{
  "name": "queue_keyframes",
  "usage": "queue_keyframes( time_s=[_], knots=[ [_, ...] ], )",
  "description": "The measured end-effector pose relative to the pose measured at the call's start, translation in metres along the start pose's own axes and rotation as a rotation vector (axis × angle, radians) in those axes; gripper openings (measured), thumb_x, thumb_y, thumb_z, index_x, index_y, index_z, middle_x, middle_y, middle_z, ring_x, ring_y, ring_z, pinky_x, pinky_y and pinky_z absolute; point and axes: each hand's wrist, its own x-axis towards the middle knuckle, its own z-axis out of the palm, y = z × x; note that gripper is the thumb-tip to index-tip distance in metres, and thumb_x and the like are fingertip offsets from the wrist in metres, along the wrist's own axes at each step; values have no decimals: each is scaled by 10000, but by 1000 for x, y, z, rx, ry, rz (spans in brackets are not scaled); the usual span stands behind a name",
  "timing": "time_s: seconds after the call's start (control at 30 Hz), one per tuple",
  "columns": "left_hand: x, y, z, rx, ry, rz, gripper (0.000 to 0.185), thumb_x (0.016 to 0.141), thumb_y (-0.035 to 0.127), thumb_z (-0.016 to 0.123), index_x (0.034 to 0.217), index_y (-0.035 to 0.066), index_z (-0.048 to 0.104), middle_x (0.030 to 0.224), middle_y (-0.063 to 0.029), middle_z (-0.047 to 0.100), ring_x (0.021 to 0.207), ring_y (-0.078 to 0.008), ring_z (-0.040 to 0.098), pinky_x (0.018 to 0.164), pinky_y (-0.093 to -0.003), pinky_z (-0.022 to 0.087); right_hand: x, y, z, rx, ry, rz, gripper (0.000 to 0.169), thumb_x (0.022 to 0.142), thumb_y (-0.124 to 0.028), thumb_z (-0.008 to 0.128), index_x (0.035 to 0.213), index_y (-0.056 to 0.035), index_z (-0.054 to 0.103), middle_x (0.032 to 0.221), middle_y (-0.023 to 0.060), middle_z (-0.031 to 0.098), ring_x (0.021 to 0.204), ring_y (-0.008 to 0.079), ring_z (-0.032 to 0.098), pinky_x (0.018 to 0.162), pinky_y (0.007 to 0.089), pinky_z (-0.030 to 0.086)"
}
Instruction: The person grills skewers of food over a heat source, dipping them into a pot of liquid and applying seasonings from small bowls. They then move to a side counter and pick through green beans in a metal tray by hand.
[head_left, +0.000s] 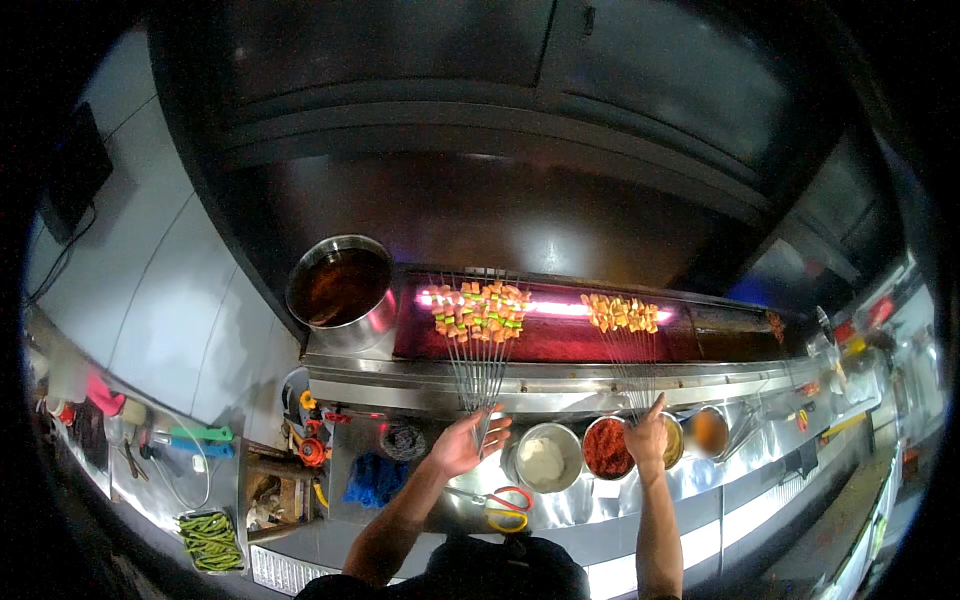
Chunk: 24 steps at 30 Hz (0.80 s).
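Observation:
Metal skewers with meat cubes and green pieces (484, 311) lie across a grill that glows pink (555, 337). My left hand (469, 442) is at their handle ends, palm turned up and fingers spread; whether it bears on the handles is unclear. To the right, a second bunch of skewers with yellowish pieces (621, 313) lies over the grill. My right hand (649, 435) is at that bunch's handle ends, index finger extended, above the red spice bowl (606, 448); its grip cannot be made out.
A steel pot of dark liquid (341, 289) stands left of the grill. On the counter are a bowl of white powder (550, 457), scissors (510, 499), a blue cloth-like bundle (373, 480) and further spice bowls (707, 431). Green beans (211, 541) fill a tray at lower left.

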Motion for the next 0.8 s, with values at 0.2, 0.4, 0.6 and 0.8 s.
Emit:
queue_keyframes(
  time_s=[0.2, 0.4, 0.6, 0.8],
  knots=[
    [-72, -7, -71, 298, 73, -20, 472, 922, 327, 468, 1301, 61, 385, 1279, -168, 453, 1174, -287, 452, 976, -445, 362, -4, -10, 3, 28, 60, -19, 828, 765, -131, 584, 1391, 32, 68, 1075, 296, 519, 920, 430, 564, 786, 480, 472],
    [-149, -12, -93, 198, 221, -17, 609, 843, 413, 581, 1292, 36, 416, 1166, -143, 530, 1121, -260, 494, 902, -389, 409, -1, -7, 7, -136, 27, 37, 652, 858, -150, 441, 1409, -22, 118, 1127, 260, 500, 846, 385, 606, 712, 463, 502],
    [-157, -20, -130, 209, 127, 9, 575, 862, 411, 542, 1273, 24, 434, 1175, -154, 529, 1094, -271, 513, 880, -380, 440, 8, 10, 27, -295, 90, -62, 681, 838, -130, 455, 1419, -42, 112, 1084, 250, 529, 769, 346, 638, 631, 419, 530],
    [-148, -30, -107, 262, 94, -31, 574, 865, 372, 546, 1286, 7, 408, 1160, -160, 536, 1048, -271, 541, 883, -374, 447, 15, 15, 20, -285, 39, -91, 668, 838, -90, 440, 1421, -53, 114, 1038, 262, 560, 789, 364, 636, 657, 431, 528]
  ],
)
